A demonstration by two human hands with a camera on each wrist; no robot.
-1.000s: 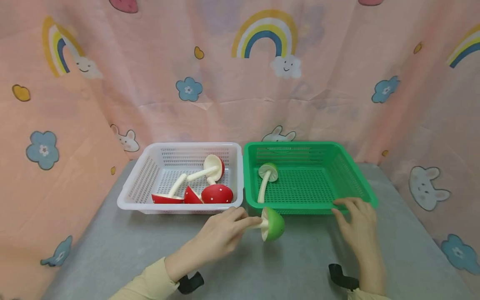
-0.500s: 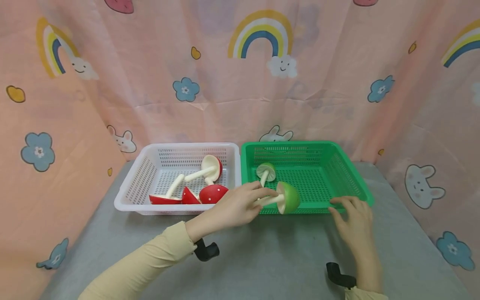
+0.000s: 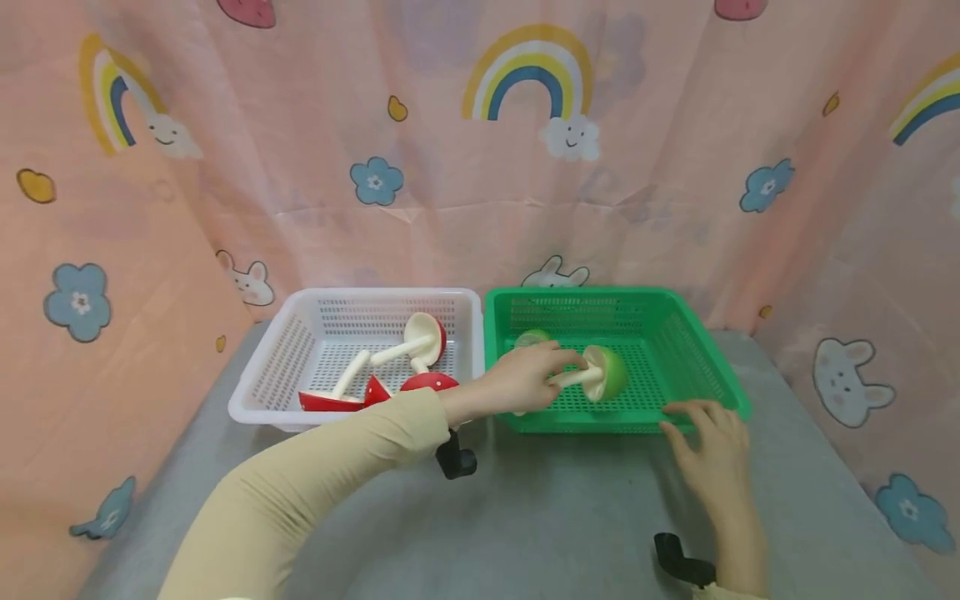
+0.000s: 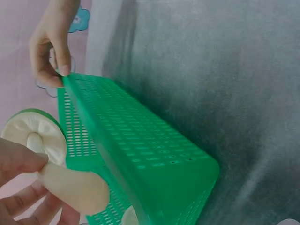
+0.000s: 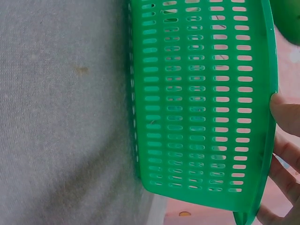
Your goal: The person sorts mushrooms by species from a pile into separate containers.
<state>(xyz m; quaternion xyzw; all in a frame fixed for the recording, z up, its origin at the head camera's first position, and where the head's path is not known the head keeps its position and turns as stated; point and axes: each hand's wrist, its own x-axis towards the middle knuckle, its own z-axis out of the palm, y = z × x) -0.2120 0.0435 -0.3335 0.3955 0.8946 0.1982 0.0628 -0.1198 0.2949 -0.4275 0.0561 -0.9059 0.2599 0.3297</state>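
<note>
Over the front part of the green basket (image 3: 697, 350), my left hand (image 3: 517, 382) pinches a toy mushroom (image 3: 613, 375) by its white stem, with the green cap pointing right. In the left wrist view the thumb and fingers close round the stem of that mushroom (image 4: 77, 187). Another green-capped mushroom (image 3: 531, 337) lies in the basket, mostly hidden behind the left hand. At the front right corner, my right hand (image 3: 712, 446) holds the basket's rim. The right wrist view has its thumb (image 5: 287, 115) against the outside of the rim and its fingers over the inner side.
A white basket (image 3: 255, 408) stands directly left of the green one, holding several red-capped mushrooms (image 3: 330, 402). Both baskets rest on a grey table (image 3: 570, 508). A pink patterned curtain (image 3: 480, 225) hangs close behind and along the sides.
My left hand has carried the green mushroom from in front of the baskets, up and rightward, over the green basket. The right hand has stayed at the rim.
</note>
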